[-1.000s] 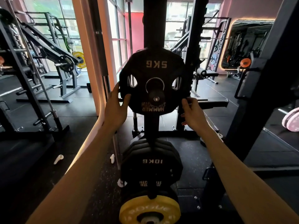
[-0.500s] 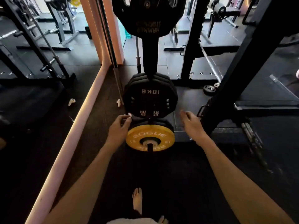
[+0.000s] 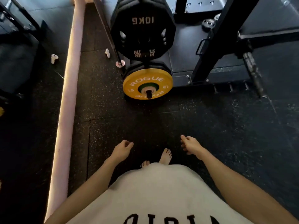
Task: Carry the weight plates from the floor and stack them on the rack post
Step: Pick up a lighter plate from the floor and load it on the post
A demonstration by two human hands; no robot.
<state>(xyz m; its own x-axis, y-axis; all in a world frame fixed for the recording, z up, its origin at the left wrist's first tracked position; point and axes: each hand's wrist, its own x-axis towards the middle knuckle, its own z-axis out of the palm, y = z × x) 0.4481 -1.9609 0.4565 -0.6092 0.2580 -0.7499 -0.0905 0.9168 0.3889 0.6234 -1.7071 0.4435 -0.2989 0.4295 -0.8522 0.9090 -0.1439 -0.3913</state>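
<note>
From the head view, our left hand point(image 3: 121, 149) and right hand point(image 3: 191, 145) hang near us over the floor point(image 3: 210, 126), fingers loosely curled, holding nothing. Farther off, the yellow plate point(image 3: 147, 84) sits on a rack post point(image 3: 148, 94), black 10KG plates point(image 3: 142, 29) above it.

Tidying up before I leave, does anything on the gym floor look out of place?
Yes: two small black weight plates lie loose on the platform behind the rack upright, not on a post. Small white objects also lie on the floor by the pink kerb.
</note>
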